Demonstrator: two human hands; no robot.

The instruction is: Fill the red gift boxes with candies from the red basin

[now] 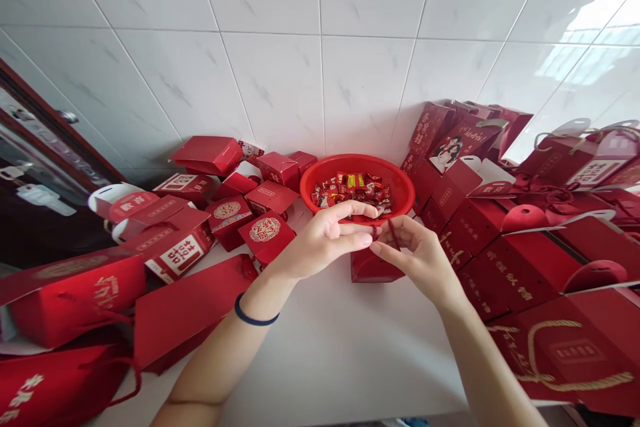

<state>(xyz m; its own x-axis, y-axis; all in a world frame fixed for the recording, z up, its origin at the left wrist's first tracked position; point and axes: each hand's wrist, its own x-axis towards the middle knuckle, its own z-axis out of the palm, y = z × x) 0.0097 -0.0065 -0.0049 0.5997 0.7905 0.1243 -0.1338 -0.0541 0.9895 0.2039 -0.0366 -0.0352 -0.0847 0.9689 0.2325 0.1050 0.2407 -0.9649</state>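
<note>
A small red gift box [376,268] stands on the white table, just in front of the red basket. Above it, my left hand [335,235] pinches a dark red cord [393,233] between thumb and finger, its other fingers stretched out. Thumb and fingers of my right hand [420,255] close on the same cord from the other side. Both hands hide the top of the box, so how the cord is fixed to it cannot be seen. Wrapped candies [355,181] lie in the red plastic basket [409,192] right behind my fingers.
Many red gift boxes [270,230] crowd the left side of the white table [320,360]. Larger red boxes [520,267], some with rope handles, are stacked on the right. A tiled wall [370,93] rises behind. Keys [45,199] hang from a dark door at far left.
</note>
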